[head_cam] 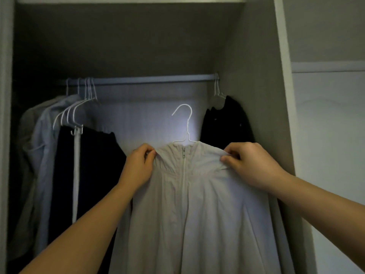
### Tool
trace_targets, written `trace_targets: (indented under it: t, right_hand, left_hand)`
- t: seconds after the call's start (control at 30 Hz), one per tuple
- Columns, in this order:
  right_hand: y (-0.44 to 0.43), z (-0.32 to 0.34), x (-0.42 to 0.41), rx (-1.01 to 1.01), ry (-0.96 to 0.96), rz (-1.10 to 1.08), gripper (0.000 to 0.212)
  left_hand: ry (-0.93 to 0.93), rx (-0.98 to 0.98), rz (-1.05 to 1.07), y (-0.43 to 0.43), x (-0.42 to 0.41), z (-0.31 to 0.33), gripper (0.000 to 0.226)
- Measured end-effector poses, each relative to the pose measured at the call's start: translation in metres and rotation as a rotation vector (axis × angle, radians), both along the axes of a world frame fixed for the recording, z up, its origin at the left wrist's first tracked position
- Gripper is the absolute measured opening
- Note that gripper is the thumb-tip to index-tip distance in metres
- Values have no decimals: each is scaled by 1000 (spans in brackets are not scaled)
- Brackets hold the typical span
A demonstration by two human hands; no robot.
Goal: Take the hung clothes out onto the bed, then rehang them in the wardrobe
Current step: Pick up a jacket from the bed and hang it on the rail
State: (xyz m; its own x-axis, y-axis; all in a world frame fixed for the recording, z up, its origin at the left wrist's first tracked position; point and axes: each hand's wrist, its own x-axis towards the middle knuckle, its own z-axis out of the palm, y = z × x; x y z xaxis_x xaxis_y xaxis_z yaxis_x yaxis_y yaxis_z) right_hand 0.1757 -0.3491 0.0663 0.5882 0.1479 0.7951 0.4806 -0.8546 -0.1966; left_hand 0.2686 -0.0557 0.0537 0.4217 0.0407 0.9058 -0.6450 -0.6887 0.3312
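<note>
A pale beige zip-front jacket (197, 204) sits on a white wire hanger (186, 123), held up in front of the open wardrobe. The hanger's hook is below the rail (150, 79) and does not touch it. My left hand (138, 167) pinches the jacket's left shoulder. At the right shoulder, my right hand (250, 165) grips the cloth, fingers curled over the edge. The zip is closed up to the collar.
On the rail's left end hang several white hangers (79, 109) with a pale blue garment (45, 155) and dark clothes (92, 175). A black garment (227, 123) hangs at the right end against the wardrobe side wall (256, 95). A shelf runs above.
</note>
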Motion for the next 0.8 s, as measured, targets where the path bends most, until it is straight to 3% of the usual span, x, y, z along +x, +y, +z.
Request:
trace_targets:
  t: [0.47,0.67,0.8]
  right_hand:
    - [34,142,29,-117,-128,-224,16]
    - [83,190,66,-10,-129,-222,18]
    - [125,206,97,56,-245,-221,14]
  left_hand:
    - [-121,-131,-147,7,130,148,17]
    - [-133,-198,-159,31,178,194,16]
    - [-91,-265,-167,54,210,211,16]
